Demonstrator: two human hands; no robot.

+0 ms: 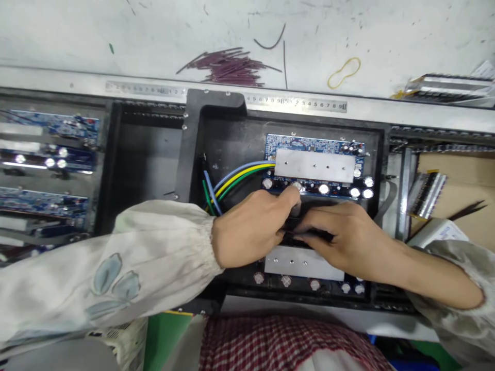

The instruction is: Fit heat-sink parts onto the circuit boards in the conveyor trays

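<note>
In a black tray [193, 149], blue, yellow and green wires [240, 175] curve rightward to a circuit board [315, 145]. A worker's left hand [251, 224] curls at that board's near edge, fingertips mostly hidden, so its grip cannot be told. Close beside it, partly over a pale metal plate [299, 263], the right hand [350, 239] holds thumb and fingers close together; what, if anything, they pinch cannot be made out.

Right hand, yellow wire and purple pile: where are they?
Right hand [353, 237]: head view, back of the hand.
Yellow wire [240, 176]: head view, midway along it.
Purple pile [232, 68]: head view, its middle.
</note>
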